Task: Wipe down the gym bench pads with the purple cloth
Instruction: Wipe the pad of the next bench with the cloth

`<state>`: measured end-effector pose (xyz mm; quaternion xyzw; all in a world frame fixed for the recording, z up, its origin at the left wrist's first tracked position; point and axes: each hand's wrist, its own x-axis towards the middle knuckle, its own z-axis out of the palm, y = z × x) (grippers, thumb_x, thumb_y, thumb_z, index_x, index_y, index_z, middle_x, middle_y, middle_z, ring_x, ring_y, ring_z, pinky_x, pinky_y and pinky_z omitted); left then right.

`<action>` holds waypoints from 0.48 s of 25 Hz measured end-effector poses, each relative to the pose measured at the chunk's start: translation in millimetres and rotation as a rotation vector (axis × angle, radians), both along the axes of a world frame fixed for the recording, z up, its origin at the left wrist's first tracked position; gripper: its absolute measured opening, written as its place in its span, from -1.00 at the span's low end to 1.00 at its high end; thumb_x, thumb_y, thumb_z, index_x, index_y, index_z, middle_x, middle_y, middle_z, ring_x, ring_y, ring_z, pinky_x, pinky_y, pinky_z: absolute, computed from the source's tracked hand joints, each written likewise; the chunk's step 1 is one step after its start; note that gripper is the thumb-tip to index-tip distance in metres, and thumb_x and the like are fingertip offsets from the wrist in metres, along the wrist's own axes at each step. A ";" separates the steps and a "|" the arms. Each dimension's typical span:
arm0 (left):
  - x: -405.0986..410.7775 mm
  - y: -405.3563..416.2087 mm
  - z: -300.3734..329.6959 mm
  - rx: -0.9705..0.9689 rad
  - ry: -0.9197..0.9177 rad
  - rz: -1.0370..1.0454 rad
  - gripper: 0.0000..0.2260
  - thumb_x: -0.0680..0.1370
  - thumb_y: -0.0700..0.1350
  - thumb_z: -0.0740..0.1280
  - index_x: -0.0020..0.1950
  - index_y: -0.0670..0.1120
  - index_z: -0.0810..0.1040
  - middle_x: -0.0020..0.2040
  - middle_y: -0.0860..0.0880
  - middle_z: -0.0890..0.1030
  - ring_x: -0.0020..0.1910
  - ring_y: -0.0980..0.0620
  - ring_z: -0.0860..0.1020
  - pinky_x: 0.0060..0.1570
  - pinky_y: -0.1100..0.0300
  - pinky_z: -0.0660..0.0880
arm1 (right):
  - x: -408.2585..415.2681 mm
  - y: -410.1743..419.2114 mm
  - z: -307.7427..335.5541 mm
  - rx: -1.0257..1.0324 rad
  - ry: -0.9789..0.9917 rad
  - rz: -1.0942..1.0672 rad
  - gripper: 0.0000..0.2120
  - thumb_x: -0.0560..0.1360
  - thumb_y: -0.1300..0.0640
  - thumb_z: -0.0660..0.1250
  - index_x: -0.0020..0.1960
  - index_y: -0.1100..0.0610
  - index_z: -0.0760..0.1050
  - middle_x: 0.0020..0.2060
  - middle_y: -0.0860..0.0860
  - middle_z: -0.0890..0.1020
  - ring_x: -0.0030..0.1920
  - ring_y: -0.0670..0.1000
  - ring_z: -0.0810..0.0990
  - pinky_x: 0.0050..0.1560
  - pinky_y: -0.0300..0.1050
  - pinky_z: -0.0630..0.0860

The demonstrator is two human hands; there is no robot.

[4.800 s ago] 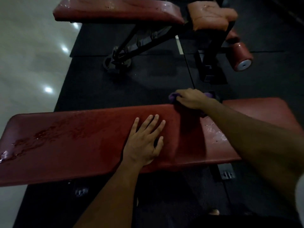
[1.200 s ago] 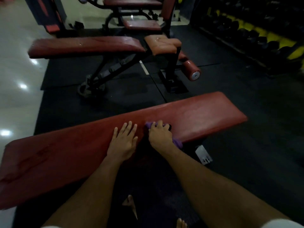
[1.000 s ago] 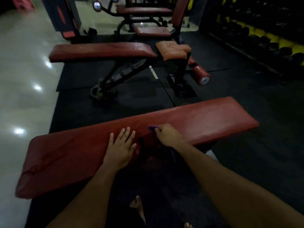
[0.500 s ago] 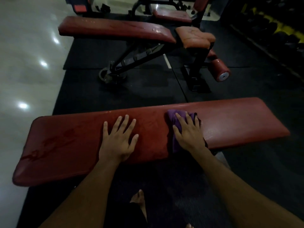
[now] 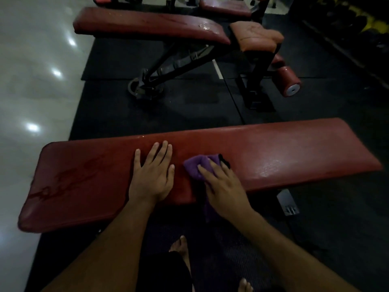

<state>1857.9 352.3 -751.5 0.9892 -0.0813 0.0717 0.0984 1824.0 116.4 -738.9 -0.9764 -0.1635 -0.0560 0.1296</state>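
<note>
1. Head view is showing bare toes (image 5: 181,246) standing on the black mat (image 5: 210,249), nearest of all
2. Left hand (image 5: 152,178) is lying flat on the near pad (image 5: 284,148), fingers straight and slightly spread, bracing
3. Right hand (image 5: 223,186) is pressing the cloth (image 5: 195,165) onto the pad's middle just beside the left hand; fingers are lying over it, a tail is hanging off the front edge
4. Wet streaks are showing on the pad's left end, so that part is probably waiting; the right end is glistening
5. The far bench (image 5: 147,26) is carrying droplets, seemingly unwiped
6. Against half a second ago, the cloth is sitting closer to the left hand and more bunched
</note>
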 end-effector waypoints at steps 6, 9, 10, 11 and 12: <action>1.3 -2.1 -0.4 -0.009 0.012 0.003 -0.41 0.66 0.14 -0.11 0.68 0.00 0.05 0.68 0.07 0.05 0.66 0.07 -0.01 0.58 -0.27 -0.14 | 104.1 -7.3 11.5 -0.009 0.000 -0.407 -0.45 0.49 -0.05 -0.04 0.40 0.02 0.43 0.35 0.20 0.47 0.31 0.34 0.43 0.31 0.32 0.36; 0.7 -0.6 -1.7 0.011 -0.009 0.002 -0.41 0.65 0.12 -0.07 0.67 -0.02 0.14 0.66 0.04 0.14 0.65 0.03 0.08 0.57 -0.29 -0.08 | 132.4 52.7 17.6 -0.021 0.017 -0.299 -0.58 0.52 0.02 0.07 0.33 0.03 0.44 0.30 0.17 0.49 0.30 0.30 0.45 0.30 0.29 0.36; 0.1 -0.4 -1.2 0.022 -0.017 -0.001 -0.41 0.63 0.10 -0.06 0.66 -0.04 0.18 0.65 0.02 0.18 0.64 0.02 0.11 0.56 -0.31 -0.05 | 127.8 70.7 14.0 -0.027 0.033 -0.184 -0.61 0.56 0.03 0.12 0.36 0.02 0.40 0.34 0.14 0.46 0.35 0.25 0.41 0.35 0.28 0.33; -0.3 0.0 0.2 0.025 -0.018 -0.008 -0.41 0.62 0.09 -0.05 0.64 -0.05 0.22 0.64 0.01 0.22 0.64 0.01 0.13 0.56 -0.32 -0.03 | 116.5 82.5 12.0 -0.013 0.057 -0.078 -0.60 0.58 0.04 0.14 0.41 0.02 0.36 0.39 0.12 0.43 0.41 0.22 0.36 0.40 0.27 0.29; -0.2 -0.1 1.5 0.015 -0.015 -0.019 -0.42 0.61 0.08 -0.04 0.62 -0.05 0.26 0.62 -0.01 0.27 0.63 -0.01 0.16 0.55 -0.34 -0.02 | 104.3 85.6 10.0 0.012 0.069 -0.004 -0.57 0.59 0.03 0.15 0.45 0.02 0.33 0.43 0.10 0.40 0.45 0.19 0.32 0.44 0.24 0.25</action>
